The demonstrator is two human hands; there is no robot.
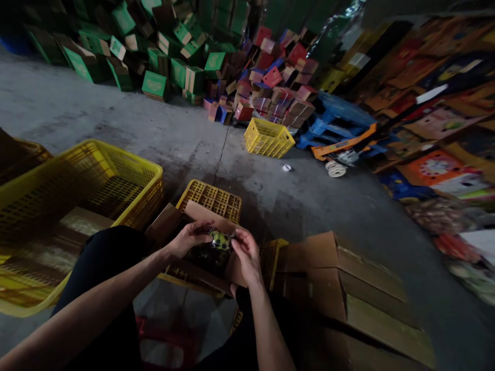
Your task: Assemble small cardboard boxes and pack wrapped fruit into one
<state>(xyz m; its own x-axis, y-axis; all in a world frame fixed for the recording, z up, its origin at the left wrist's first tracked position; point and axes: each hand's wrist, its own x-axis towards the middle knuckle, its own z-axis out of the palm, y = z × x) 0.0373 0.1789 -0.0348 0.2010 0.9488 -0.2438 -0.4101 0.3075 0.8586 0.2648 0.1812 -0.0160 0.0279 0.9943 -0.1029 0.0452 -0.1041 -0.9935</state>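
Note:
My left hand and my right hand pinch opposite ends of a small shiny packet, patterned yellow-green and black, in what looks like clear plastic. What is inside it I cannot make out. The packet is above an open cardboard box with its flaps spread; dark, glossy contents show dimly below my hands. This box rests on a yellow plastic crate between my knees.
A large yellow crate with flat cardboard inside stands at left. Stacked cardboard boxes are at right. Farther off are another yellow crate, an orange pallet jack, blue pallets and piled green boxes.

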